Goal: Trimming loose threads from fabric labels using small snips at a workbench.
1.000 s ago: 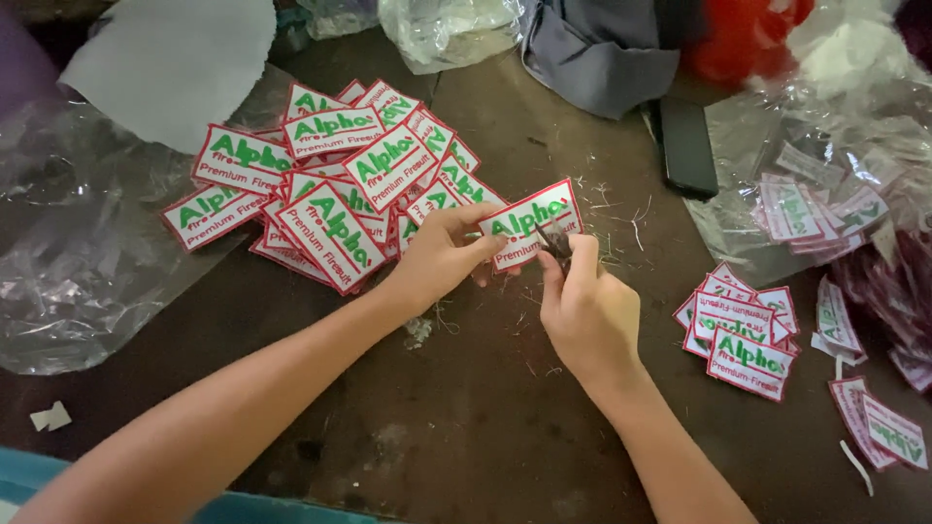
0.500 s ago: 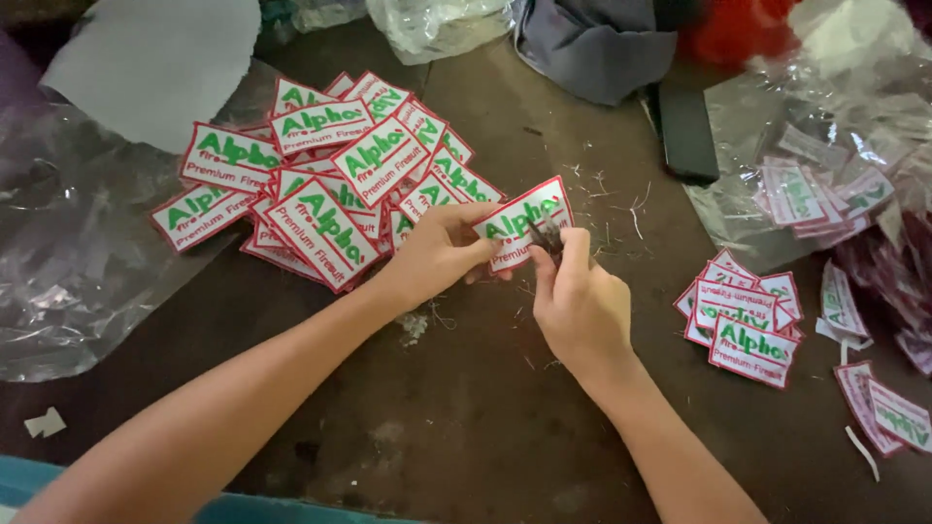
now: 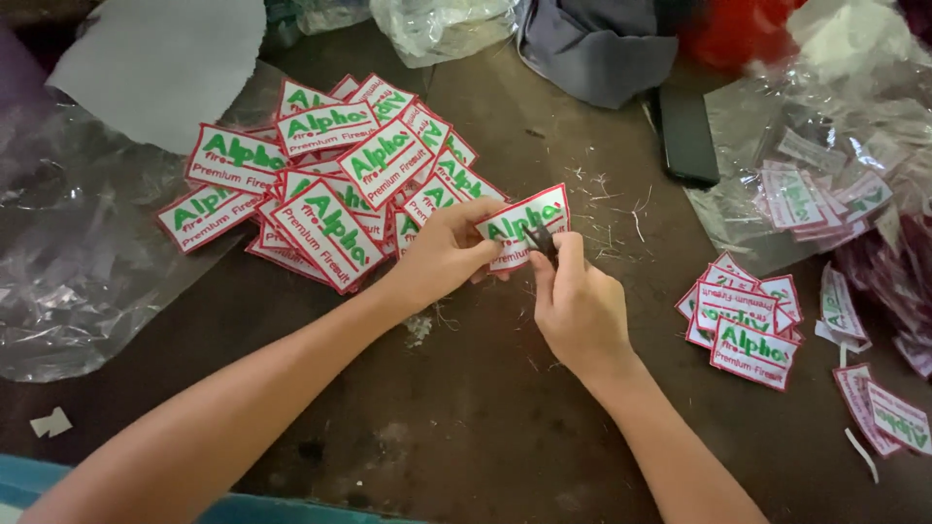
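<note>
Grip, left hand [image 3: 449,254]: closed on patch [image 3: 524,225], thumb on top, fingers beneath, pinching its left end.
Grip, right hand [image 3: 581,309]: closed round small dark snips [image 3: 542,239]; tip touching patch at lower right edge.
Patch: white rectangle, red border, green lettering; held tilted, just above table [image 3: 466,408], between both hands, right of pile.
Pile [image 3: 330,180]: loose heap of same patches, overlapping, face up, upper left of hands; nearest ones just beside left hand.
Stack [image 3: 748,325]: smaller, tidier group of patches, well apart to right of right hand; some upside down.
Bag [image 3: 825,146]: clear plastic, upper right, lying flat; holds more patches, seen hazily through film.
Film [image 3: 68,252]: crumpled clear plastic sheet at left; contents not discernible; edge under pile.
Loose patches [image 3: 888,412]: few at far right edge, partly cut off by frame.
Threads [image 3: 607,199]: pale clippings scattered on table just right of patch.
Phone [image 3: 687,136]: dark slab, flat, near bag's left edge.
Cloth [image 3: 597,44]: grey, bunched, top centre.
</note>
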